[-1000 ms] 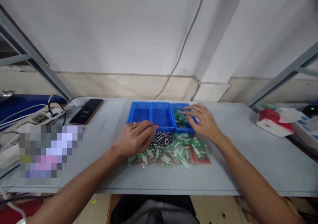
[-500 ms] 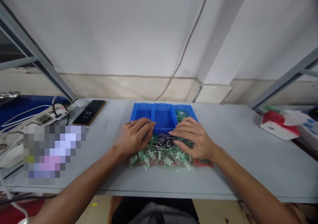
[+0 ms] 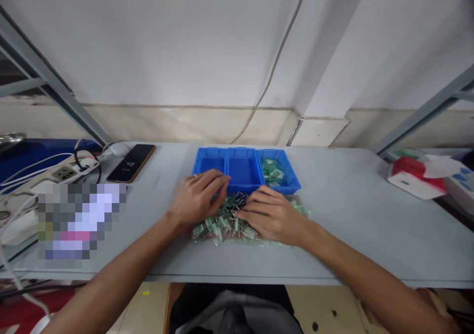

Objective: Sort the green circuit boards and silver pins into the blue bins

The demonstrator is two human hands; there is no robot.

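A blue plastic tray [image 3: 244,170] with three compartments stands on the grey table [image 3: 344,210]. Its right compartment holds a small heap of green-and-white parts [image 3: 272,171]. In front of the tray lies a pile of small green-and-clear parts in plastic [image 3: 225,228], with black cylindrical components [image 3: 240,200] at its back. My left hand [image 3: 200,199] rests curled on the pile's left side, just in front of the tray. My right hand [image 3: 272,215] lies over the pile's right half, fingertips near the black components. Both hands hide whatever is beneath their fingers.
A black phone [image 3: 131,163] and a white power strip [image 3: 62,173] with cables lie at the table's left. A pixelated patch [image 3: 81,223] covers something in front of them. A red-and-white box [image 3: 414,178] sits at the far right.
My right hand has moved left and toward me, from the right compartment onto the pile. The pile looks narrower, and the red packaging at its right no longer shows.
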